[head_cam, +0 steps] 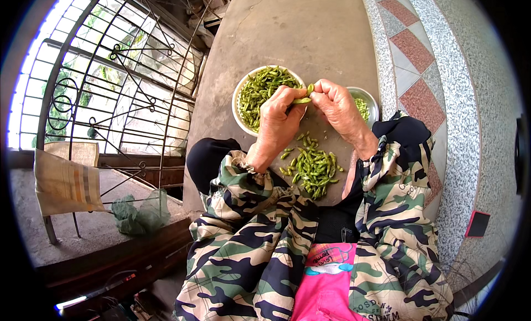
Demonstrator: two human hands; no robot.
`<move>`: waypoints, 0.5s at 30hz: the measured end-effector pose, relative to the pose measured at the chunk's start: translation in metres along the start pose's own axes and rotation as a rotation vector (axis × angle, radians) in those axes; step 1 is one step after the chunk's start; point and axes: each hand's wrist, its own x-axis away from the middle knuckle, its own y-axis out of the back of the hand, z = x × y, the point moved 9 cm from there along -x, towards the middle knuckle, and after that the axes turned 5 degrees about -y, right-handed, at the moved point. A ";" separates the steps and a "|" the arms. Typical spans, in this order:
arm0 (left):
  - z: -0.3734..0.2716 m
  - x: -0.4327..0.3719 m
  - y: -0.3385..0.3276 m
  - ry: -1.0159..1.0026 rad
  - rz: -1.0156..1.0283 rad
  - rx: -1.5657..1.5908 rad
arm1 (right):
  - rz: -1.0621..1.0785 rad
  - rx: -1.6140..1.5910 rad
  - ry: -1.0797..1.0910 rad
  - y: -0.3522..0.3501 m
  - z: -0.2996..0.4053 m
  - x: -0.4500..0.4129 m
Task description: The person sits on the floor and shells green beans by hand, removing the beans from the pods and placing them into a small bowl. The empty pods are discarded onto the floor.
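Note:
Between my two hands is a green bean pod, probably edamame. My left hand grips it, partly over the near right rim of a white bowl heaped with green pods. My right hand pinches a small green piece at the pod's upper end, thumb and fingertips together. Behind the right wrist stands a metal bowl with light green shelled beans, partly hidden by that hand. A loose pile of pods lies on the concrete between my legs.
I sit on a concrete surface. At left is a metal window grille, with a striped cloth and a green plastic bag by it. Patterned tiles run along the right. A red-edged phone-like device lies farther right.

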 end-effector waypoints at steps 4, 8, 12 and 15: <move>-0.002 0.001 0.000 -0.027 -0.052 0.001 | -0.026 0.030 0.017 0.002 -0.002 0.000; 0.005 0.005 -0.004 0.128 -0.067 0.051 | -0.096 0.058 0.076 0.007 -0.008 -0.002; 0.042 0.025 -0.020 0.602 -0.076 0.621 | -0.149 0.153 0.124 0.003 -0.001 0.001; 0.050 0.028 -0.032 0.756 -0.055 1.045 | -0.159 0.105 0.123 0.002 -0.001 0.000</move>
